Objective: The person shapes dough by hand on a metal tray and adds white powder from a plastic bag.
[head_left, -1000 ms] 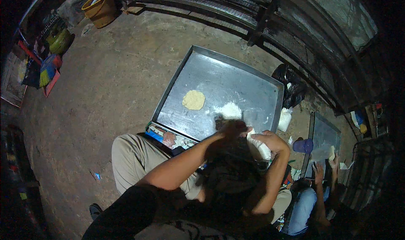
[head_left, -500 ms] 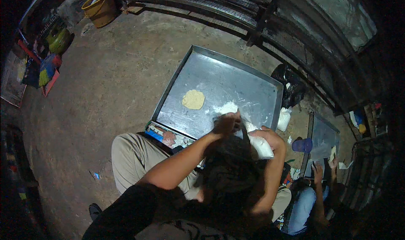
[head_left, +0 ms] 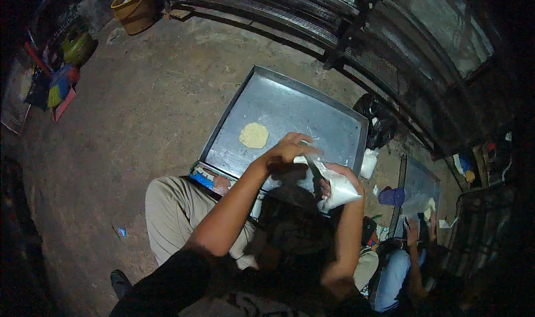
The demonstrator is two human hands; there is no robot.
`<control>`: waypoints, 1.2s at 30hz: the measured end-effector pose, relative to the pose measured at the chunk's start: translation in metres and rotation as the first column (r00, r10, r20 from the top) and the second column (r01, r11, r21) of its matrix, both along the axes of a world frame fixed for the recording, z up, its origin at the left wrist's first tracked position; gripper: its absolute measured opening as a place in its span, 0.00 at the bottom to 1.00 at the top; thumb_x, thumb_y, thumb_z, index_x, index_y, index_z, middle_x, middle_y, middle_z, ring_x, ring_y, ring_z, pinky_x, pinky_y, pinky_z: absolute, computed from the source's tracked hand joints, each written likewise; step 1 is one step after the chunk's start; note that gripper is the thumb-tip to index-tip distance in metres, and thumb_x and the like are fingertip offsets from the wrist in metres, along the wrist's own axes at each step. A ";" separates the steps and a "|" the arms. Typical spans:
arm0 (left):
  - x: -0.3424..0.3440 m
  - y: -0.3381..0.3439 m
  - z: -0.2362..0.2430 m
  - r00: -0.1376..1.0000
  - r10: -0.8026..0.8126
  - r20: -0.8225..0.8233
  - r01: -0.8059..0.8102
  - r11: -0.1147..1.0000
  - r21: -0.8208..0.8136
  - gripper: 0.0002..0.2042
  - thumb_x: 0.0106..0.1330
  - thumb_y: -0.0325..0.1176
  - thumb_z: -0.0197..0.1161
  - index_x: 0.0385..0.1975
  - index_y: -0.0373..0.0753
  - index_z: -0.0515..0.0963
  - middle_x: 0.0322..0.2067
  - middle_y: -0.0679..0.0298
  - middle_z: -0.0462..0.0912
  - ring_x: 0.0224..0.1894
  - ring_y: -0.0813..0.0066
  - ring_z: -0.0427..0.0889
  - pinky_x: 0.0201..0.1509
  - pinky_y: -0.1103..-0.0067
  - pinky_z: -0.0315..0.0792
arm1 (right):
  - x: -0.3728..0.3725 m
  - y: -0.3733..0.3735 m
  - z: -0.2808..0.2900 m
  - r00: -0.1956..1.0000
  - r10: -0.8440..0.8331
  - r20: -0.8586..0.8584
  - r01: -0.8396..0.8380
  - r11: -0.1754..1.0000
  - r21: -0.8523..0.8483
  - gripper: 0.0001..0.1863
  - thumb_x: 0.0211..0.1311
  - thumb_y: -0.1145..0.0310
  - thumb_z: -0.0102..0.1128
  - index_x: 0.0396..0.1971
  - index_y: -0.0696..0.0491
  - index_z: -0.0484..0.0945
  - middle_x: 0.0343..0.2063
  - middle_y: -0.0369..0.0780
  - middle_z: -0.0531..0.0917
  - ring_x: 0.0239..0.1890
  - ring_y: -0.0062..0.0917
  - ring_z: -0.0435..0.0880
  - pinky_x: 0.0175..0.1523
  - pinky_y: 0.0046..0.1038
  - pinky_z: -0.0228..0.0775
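Note:
A clear plastic bag of white flour [head_left: 341, 190] lies tilted in my right hand [head_left: 348, 175], which wraps round it above the near right part of a large metal tray [head_left: 312, 102]. The bag's narrower end points left, toward my left hand [head_left: 291, 148]. My left hand hovers over the tray with its fingers stretched out and apart, slightly blurred, close to the bag's mouth. A flat round of pale yellow dough [head_left: 254, 135] rests on the tray left of that hand. Faint flour streaks mark the metal; the area under my left hand is hidden.
Beyond the tray's right corner are a black plastic bag [head_left: 377, 121] and another white bag [head_left: 369, 163]. At right, a co-worker's hands [head_left: 412, 230] are over a second tray [head_left: 421, 183], near a purple cup [head_left: 392, 196]. A yellow bucket [head_left: 135, 10] stands far left.
My left hand has lifted off the flour heap and opened, now covering that spot. The flour bag has tipped, its narrow end toward my left hand. The view has shifted slightly.

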State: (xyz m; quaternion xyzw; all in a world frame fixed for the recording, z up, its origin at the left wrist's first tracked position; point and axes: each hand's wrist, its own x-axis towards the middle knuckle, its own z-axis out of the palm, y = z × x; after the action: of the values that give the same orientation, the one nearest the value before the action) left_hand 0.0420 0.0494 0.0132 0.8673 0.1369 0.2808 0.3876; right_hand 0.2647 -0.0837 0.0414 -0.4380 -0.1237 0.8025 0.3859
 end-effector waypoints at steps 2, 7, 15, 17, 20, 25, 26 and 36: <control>0.002 0.000 0.001 0.993 -0.054 0.109 0.048 0.997 0.055 0.17 0.57 0.45 0.65 0.46 0.51 0.83 0.55 0.56 0.74 0.59 0.54 0.67 0.65 0.63 0.59 | -0.008 0.009 0.000 0.993 0.079 -0.084 -0.070 0.991 0.114 0.20 0.67 0.54 0.51 0.39 0.58 0.75 0.15 0.43 0.75 0.16 0.33 0.75 0.26 0.34 0.69; 0.005 -0.003 0.007 0.984 0.026 0.177 -0.059 0.981 0.183 0.06 0.53 0.38 0.68 0.30 0.49 0.84 0.46 0.66 0.79 0.54 0.57 0.72 0.58 0.66 0.66 | -0.012 0.010 0.005 0.979 0.087 -0.183 -0.066 0.991 0.118 0.21 0.71 0.53 0.43 0.50 0.56 0.69 0.14 0.43 0.73 0.16 0.33 0.73 0.27 0.33 0.68; 0.013 -0.001 -0.010 0.957 0.030 0.290 -0.070 0.989 0.128 0.07 0.52 0.41 0.69 0.25 0.47 0.82 0.42 0.67 0.79 0.50 0.61 0.73 0.53 0.66 0.67 | -0.013 0.012 0.006 0.998 0.059 0.035 -0.062 0.993 0.102 0.21 0.65 0.50 0.54 0.38 0.56 0.78 0.17 0.43 0.78 0.17 0.33 0.77 0.27 0.35 0.73; 0.015 -0.002 -0.011 0.955 0.085 0.283 -0.131 0.980 0.151 0.08 0.54 0.42 0.68 0.25 0.46 0.83 0.41 0.66 0.79 0.48 0.61 0.73 0.52 0.66 0.67 | -0.009 0.011 0.005 0.999 0.048 0.006 -0.048 0.997 0.054 0.21 0.65 0.50 0.54 0.37 0.56 0.78 0.17 0.43 0.78 0.18 0.33 0.78 0.27 0.35 0.73; 0.016 -0.008 -0.002 0.956 0.024 0.293 -0.037 0.999 0.040 0.08 0.53 0.43 0.69 0.24 0.46 0.83 0.42 0.65 0.77 0.49 0.60 0.73 0.51 0.67 0.68 | -0.008 0.012 0.003 0.999 0.046 -0.008 -0.045 0.998 0.045 0.20 0.66 0.51 0.53 0.37 0.56 0.78 0.17 0.43 0.78 0.18 0.33 0.78 0.27 0.35 0.73; 0.007 -0.012 0.013 0.986 0.137 0.090 -0.144 0.987 0.072 0.11 0.54 0.47 0.67 0.25 0.48 0.84 0.47 0.64 0.75 0.53 0.59 0.69 0.57 0.66 0.64 | -0.013 0.010 0.017 0.999 0.050 0.004 -0.050 0.997 0.063 0.21 0.67 0.51 0.52 0.36 0.56 0.78 0.17 0.44 0.78 0.18 0.34 0.78 0.28 0.34 0.72; 0.009 -0.011 0.012 0.987 0.093 0.133 -0.096 0.995 0.016 0.11 0.54 0.48 0.66 0.25 0.48 0.84 0.47 0.64 0.75 0.54 0.59 0.69 0.58 0.66 0.64 | -0.012 0.010 0.012 0.999 0.042 0.003 -0.042 0.996 0.074 0.21 0.67 0.50 0.52 0.36 0.56 0.78 0.17 0.44 0.78 0.18 0.34 0.78 0.28 0.34 0.72; 0.004 0.002 0.005 0.974 0.163 0.159 -0.169 0.985 0.024 0.07 0.58 0.39 0.65 0.28 0.44 0.84 0.47 0.62 0.75 0.54 0.58 0.70 0.58 0.65 0.65 | -0.008 0.009 0.009 0.998 0.036 -0.051 -0.029 0.990 0.135 0.21 0.67 0.51 0.50 0.36 0.56 0.76 0.17 0.45 0.77 0.18 0.35 0.76 0.28 0.36 0.70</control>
State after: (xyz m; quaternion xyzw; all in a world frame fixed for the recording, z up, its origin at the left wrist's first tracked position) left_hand 0.0456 0.0515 0.0180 0.8352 0.1728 0.3820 0.3559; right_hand 0.2562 -0.0746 0.0504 -0.3874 -0.1740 0.8101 0.4043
